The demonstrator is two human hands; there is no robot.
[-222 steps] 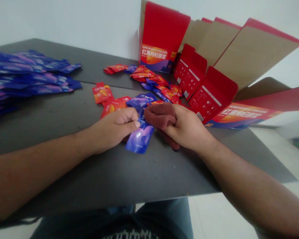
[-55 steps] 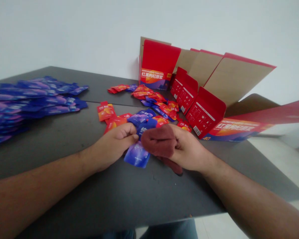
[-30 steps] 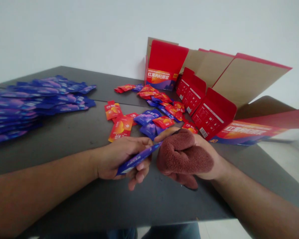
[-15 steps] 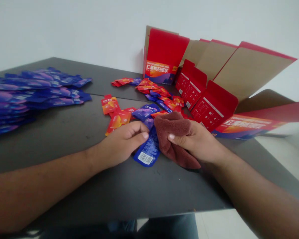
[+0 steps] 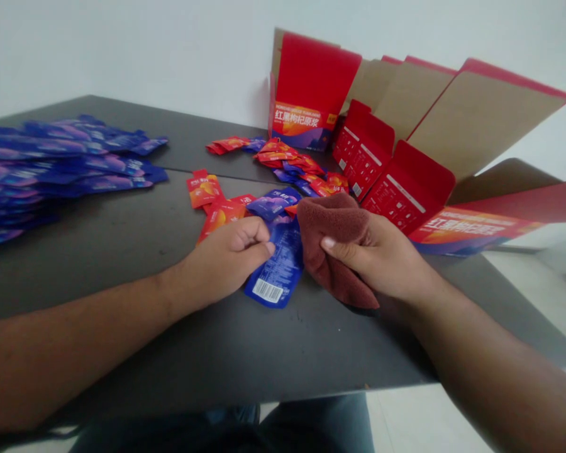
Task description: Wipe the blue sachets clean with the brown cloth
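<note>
Head view (only one avail.): L hand (image 5: 224, 255) is closed in a narrow pinch on the L edge of a blue pouch (image 5: 278, 267), which sits at centre, just over or on the table (image 5: 179, 358) (can't tell if it touches), printed back facing up w/ barcode (image 5: 268, 290) at the near end; R hand (image 5: 384, 258) grips a bunched brown cloth (image 5: 332, 251), thumb pressed on top, right next to the pouch, though whether cloth and pouch actually touch is unclear. Progress, IMO: this one pouch is mid-handling, i.e. in hand w/ cloth alongside, not set down yet. Just beyond the hands lie a few loose red packs (image 5: 221, 214) and another blue pack (image 5: 273, 202); farther back, a mixed heap (image 5: 306, 170) of red + blue by the cartons. Can't tell which of these, if any, are done, as no mark shows. A big blue pile (image 5: 70, 163) lies at far L, well apart from both hands, prob. untouched, so if those get the same handling, there's lots left. Cartons (image 5: 299, 126) at far R have flaps up, none closed; contents don't show, so no count of what's in there
</note>
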